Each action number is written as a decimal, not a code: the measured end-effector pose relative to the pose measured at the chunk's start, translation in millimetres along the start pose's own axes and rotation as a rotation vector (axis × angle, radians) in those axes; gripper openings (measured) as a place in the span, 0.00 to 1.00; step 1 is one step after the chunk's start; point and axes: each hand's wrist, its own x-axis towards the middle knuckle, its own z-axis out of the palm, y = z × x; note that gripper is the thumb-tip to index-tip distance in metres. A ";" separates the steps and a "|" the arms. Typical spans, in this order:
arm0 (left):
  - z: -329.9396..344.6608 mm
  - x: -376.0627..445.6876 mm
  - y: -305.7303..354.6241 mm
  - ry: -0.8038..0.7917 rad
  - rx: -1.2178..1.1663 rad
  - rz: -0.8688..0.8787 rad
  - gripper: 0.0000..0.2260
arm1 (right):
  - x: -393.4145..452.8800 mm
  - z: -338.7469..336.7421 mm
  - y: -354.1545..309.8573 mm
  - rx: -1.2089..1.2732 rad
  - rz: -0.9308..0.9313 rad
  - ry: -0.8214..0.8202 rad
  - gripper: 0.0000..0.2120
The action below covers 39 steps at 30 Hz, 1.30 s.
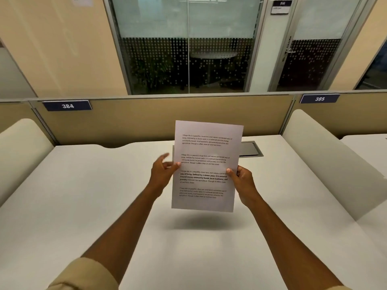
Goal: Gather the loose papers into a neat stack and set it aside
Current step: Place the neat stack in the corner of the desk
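Observation:
A stack of white printed papers (206,151) is held upright above the white desk (83,195), its printed side facing me and its bottom edge clear of the surface, with a shadow below. My right hand (243,183) grips the stack's right edge, thumb on the front. My left hand (162,174) is at the left edge, thumb touching the front of the sheet, its other fingers spread apart and blurred. How many sheets are in the stack cannot be told.
A dark cable hatch (250,148) is set into the desk behind the papers. Tan partitions (167,120) with labels 384 (67,105) and 385 (319,98) close off the back. White curved dividers (310,147) stand at both sides.

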 end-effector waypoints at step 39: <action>-111.8 5.7 -79.4 0.339 0.014 -0.332 0.06 | 40.7 119.2 27.0 -0.077 0.365 -0.221 0.09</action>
